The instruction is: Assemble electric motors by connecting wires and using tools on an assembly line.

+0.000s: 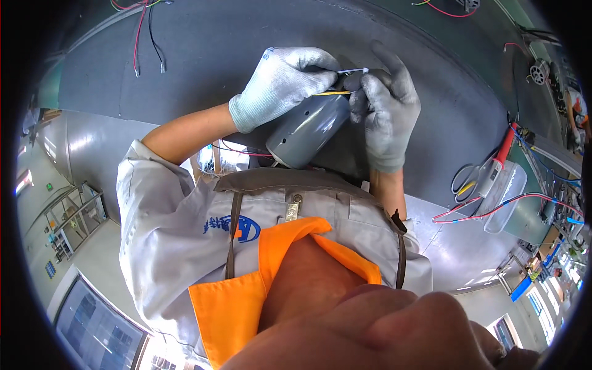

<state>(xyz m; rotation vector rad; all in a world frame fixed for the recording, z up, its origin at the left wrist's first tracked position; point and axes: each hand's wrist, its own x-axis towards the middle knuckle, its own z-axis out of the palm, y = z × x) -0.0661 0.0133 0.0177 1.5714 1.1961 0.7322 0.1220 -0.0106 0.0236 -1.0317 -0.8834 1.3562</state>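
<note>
My left hand (287, 80), in a whitish knit glove, pinches a thin white strip that looks like a cable tie (351, 71). The strip's thicker end reaches the fingers of my right hand (388, 108), whose glove is darkened at the fingertips. A yellow wire (333, 93) runs below the strip, from under my left fingers to my right fingertips, which close around its end. One right finger stands raised, away from the others. Beneath both hands a dark grey metal cylinder (311, 129) with small holes lies tilted on the dark worktable (185, 61).
Red and black wires (148, 43) lie at the far left of the table. To the right are scissors (464, 183), a red-handled tool (502, 151) and a clear plastic tray (509, 191). Red wires (246, 151) extend from near the cylinder's close end. A spool (539, 73) sits farther right.
</note>
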